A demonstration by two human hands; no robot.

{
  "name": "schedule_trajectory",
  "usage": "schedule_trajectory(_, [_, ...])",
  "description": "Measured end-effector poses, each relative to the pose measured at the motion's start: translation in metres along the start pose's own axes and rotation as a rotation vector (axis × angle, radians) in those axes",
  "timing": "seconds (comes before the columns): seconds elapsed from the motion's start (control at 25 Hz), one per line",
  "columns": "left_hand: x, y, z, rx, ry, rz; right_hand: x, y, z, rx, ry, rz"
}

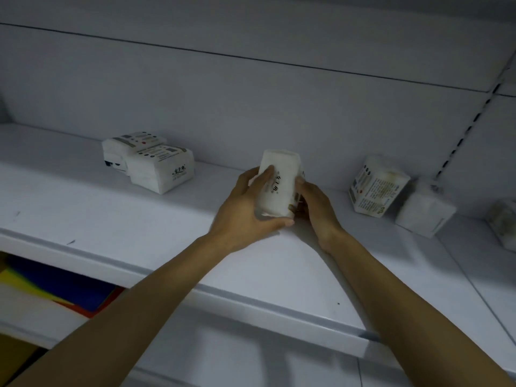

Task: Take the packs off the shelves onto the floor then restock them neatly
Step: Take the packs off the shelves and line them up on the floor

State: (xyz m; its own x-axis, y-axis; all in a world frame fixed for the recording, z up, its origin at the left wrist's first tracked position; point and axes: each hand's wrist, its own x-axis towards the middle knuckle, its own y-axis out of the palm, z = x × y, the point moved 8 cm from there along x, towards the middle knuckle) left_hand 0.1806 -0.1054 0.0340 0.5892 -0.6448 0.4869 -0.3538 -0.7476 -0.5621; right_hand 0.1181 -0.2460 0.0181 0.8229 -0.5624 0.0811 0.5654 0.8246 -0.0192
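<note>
White shelf (139, 224) under dim light, my left hand (245, 210) and right hand (315, 208) gripping one upright tissue pack (279, 185), fingers (265, 177) curled round it, more packs (156, 163) beside.

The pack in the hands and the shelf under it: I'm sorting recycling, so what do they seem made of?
The pack likely holds soft paper tissue in thin plastic film: white, printed, crinkled at its lower end. The shelf looks like white painted metal, smooth and matte, with a folded front lip.

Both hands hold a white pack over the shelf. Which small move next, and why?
Probably draw the white plastic-wrapped tissue pack, gripped by left hand and right hand, off the white shelf: the tilted printed pack suggests unloading is unfinished.
</note>
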Motion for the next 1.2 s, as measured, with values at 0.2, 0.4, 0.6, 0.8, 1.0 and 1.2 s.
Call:
schedule_trajectory(0.2, [-0.04,-0.004,-0.063,-0.141,0.015,-0.098,-0.055,-0.019,0.012,0.112,0.067,0.16])
schedule_trajectory(0.4, [-0.09,0.021,-0.1,-0.594,-0.301,-0.104,-0.138,-0.042,0.021,0.091,0.065,0.259])
schedule_trajectory(0.6, [-0.171,0.013,-0.125,-0.675,-0.395,-0.217,-0.213,-0.015,0.026,-0.033,-0.028,0.471])
schedule_trajectory(0.8, [-0.281,-0.028,-0.103,-0.623,-0.579,-0.481,-0.274,0.043,-0.024,-0.069,0.034,0.627])
schedule_trajectory(1.0, [-0.377,-0.071,-0.069,-0.51,-0.794,-0.731,-0.322,0.092,-0.076,-0.121,0.097,0.743])
schedule_trajectory(1.2, [-0.446,-0.099,-0.021,-0.407,-0.964,-0.917,-0.354,0.158,-0.126,-0.205,0.141,0.834])
